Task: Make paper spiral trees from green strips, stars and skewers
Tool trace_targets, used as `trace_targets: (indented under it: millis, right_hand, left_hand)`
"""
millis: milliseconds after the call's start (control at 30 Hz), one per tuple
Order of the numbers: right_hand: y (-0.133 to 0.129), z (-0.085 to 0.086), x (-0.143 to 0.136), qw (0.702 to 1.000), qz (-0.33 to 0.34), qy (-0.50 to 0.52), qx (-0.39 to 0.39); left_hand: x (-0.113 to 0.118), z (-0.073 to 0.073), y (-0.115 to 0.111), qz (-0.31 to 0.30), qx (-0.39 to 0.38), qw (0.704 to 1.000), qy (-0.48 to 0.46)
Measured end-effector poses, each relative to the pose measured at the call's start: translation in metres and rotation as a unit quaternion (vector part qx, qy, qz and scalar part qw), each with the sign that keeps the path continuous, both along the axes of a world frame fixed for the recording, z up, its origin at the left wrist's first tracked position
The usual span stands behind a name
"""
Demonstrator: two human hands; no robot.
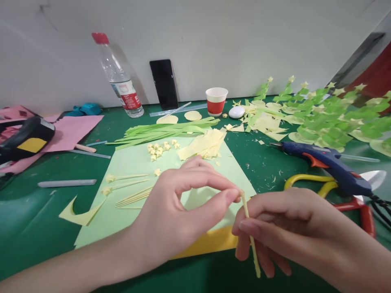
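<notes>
Between my two hands is a thin, pale yellow rolled paper stick [254, 250], slanting downward. My left hand [183, 207] pinches its upper end with thumb and forefinger; whether anything else sits between those fingertips is hidden. The stick's middle is gripped by my right hand [284, 228], thumb against fingers. Under my left hand lies a light green sheet [91, 228] with a yellow sheet [210, 243] at its near edge. On the green sheet are several small folded paper stars [157, 150], two star-tipped sticks [130, 178], several plain sticks [134, 198] and pale yellow paper pieces [203, 144].
A blue glue gun [320, 156] and yellow-and-red-handled tools [308, 178] lie right, near green paper plants [326, 118]. Green strips [161, 132], a paper cup [216, 101], phone [164, 83] and bottle [122, 81] stand or lie behind. Pink paper [71, 132] is left.
</notes>
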State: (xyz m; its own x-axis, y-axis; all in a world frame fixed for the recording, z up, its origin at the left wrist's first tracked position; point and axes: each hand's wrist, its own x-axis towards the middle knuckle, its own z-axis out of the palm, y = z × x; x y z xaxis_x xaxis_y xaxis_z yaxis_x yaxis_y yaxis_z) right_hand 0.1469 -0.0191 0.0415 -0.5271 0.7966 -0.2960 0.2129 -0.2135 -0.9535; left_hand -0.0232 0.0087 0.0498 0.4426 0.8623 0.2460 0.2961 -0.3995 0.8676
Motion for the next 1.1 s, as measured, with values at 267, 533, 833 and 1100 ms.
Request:
trace_targets:
  millis: [267, 533, 833, 1100]
  right_hand:
    - [0.0, 0.004, -0.001, 0.999, 0.018, -0.021, 0.022]
    - [0.0, 0.004, 0.0, 0.997, 0.04, -0.049, 0.048]
    - [0.0, 0.002, -0.004, 0.998, 0.026, -0.007, -0.05]
    - [0.002, 0.005, -0.001, 0.994, -0.021, 0.075, -0.076]
  left_hand:
    - [-0.004, 0.008, 0.002, -0.042, 0.076, 0.993, 0.082]
    - [0.001, 0.007, 0.0, -0.038, 0.073, 0.993, 0.079]
    - [-0.001, 0.003, -0.002, -0.031, 0.128, 0.987, 0.089]
    - [-0.001, -0.006, -0.002, -0.065, -0.045, 0.997, -0.016]
